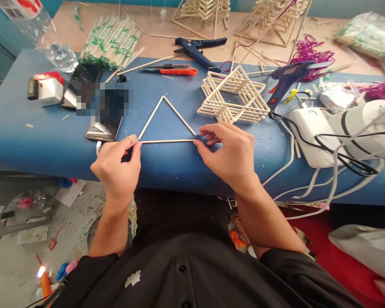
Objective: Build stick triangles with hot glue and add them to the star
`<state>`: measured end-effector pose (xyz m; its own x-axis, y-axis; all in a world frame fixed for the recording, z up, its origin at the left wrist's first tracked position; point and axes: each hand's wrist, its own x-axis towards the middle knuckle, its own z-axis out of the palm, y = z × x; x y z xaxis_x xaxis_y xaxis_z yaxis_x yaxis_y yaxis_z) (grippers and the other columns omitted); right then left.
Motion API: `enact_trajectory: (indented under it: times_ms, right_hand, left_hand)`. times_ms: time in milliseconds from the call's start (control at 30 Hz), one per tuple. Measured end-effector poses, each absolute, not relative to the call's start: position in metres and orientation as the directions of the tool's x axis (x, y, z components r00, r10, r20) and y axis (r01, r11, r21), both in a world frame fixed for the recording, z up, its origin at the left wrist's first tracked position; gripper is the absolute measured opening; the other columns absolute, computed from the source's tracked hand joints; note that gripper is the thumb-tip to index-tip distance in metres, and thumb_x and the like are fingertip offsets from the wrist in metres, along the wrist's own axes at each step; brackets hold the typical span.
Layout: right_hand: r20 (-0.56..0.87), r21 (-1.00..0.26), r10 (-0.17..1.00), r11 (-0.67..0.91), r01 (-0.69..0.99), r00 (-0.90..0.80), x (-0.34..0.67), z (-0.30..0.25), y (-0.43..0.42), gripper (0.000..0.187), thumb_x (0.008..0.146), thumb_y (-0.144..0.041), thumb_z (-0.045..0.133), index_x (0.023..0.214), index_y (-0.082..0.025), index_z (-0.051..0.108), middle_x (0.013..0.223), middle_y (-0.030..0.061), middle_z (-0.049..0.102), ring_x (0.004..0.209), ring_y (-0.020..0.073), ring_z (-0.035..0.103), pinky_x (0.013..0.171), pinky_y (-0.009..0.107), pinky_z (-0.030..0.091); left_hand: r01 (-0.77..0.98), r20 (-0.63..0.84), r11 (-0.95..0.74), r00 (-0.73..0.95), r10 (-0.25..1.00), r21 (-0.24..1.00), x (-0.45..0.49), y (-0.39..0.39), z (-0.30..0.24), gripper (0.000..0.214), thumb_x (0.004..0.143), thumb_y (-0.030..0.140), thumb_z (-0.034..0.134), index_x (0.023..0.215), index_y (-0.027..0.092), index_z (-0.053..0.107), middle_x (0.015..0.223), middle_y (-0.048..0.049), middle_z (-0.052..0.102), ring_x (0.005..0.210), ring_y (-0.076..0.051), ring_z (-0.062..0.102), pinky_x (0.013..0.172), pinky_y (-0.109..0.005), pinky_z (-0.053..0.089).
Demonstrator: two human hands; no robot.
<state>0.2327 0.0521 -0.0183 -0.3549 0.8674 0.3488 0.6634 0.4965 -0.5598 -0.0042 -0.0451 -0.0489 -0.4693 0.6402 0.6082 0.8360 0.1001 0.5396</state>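
Three thin wooden sticks form a triangle on the blue tabletop. My left hand pinches the left end of the near stick, where it meets the left slanting stick. At the other end, my right hand has its thumb tip against the near stick's end. Its curled fingers are apart from the thumb, beside the lower end of the right slanting stick. Just beyond that hand sits a star-shaped frame of stacked sticks. A blue glue gun stands to its right.
Behind the triangle lie an orange utility knife, dark blue cutters and bundled sticks. Phones and a small box are left. A white power adapter and cables crowd the right. Purple string lies behind.
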Motion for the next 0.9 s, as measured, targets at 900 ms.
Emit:
enact_trajectory:
  times_ms: [900]
  right_hand:
    - [0.551,-0.573,0.787,0.599,0.559,-0.279,0.229,-0.031,0.058,0.015,0.09,-0.014,0.077,0.095,-0.026,0.083,0.081,-0.0015,0.081,0.065,0.0157,0.073,0.066,0.03,0.06]
  left_hand:
    - [0.846,0.644,0.031,-0.429,0.633,0.533,-0.003,-0.04,-0.043,0.012,0.095,0.019,0.083,0.105,0.024,0.087,0.091,-0.0026,0.086,0.073,-0.017,0.075,0.074,-0.033,0.062]
